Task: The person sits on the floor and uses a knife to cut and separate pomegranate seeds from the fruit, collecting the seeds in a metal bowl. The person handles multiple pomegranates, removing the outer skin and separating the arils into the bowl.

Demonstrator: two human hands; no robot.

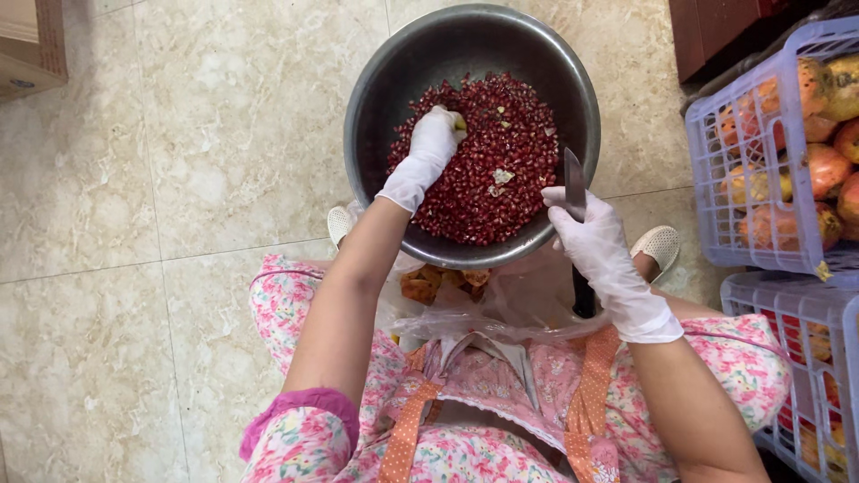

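**Gloved hands over a bowl of pomegranate seeds**

The left hand [433, 143], in a thin white glove, dips into the round steel bowl [376, 98] on the tiled floor, its grip pinched on a pale scrap of pith [459, 122] above the glossy red seeds [501, 152]. The right hand [601, 250] clenches a knife [574, 183], blade upright at the rim. Lilac plastic crates [716, 179] of pomegranates stand alongside.

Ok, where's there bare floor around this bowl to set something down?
The tiled floor left of the metal bowl is bare, up to the wooden box in the corner. Right of the bowl, only a narrow strip before the lavender crates of pomegranates. Near the knees it is crowded: plastic bag of peels, left hand, right hand with knife.
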